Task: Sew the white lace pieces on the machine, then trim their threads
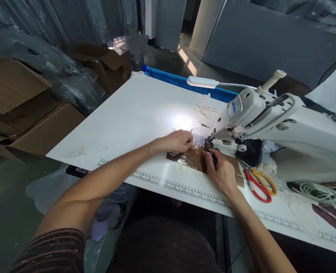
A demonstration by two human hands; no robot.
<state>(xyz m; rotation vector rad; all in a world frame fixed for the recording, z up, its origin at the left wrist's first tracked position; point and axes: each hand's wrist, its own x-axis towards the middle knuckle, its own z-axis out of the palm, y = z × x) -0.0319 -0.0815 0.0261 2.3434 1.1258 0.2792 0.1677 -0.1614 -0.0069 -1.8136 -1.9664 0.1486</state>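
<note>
A white sewing machine (pixel 270 117) stands on a white table (pixel 134 113). Under its needle lies a brown piece of fabric (pixel 189 158) with pale lace trim. My left hand (pixel 179 141) rests on the fabric's far edge just left of the needle, its fingers pinched together on the material. My right hand (pixel 220 170) sits on the fabric in front of the presser foot and is closed around a small dark blue tool (pixel 213 157) whose tip points at the needle.
Red and yellow scissors (pixel 259 182) lie right of my right hand. White lace scraps (pixel 204 112) lie behind the needle under a lamp (pixel 202 82). A coiled pale cord (pixel 321 191) is at the right. Cardboard boxes (pixel 28 113) stand left of the table.
</note>
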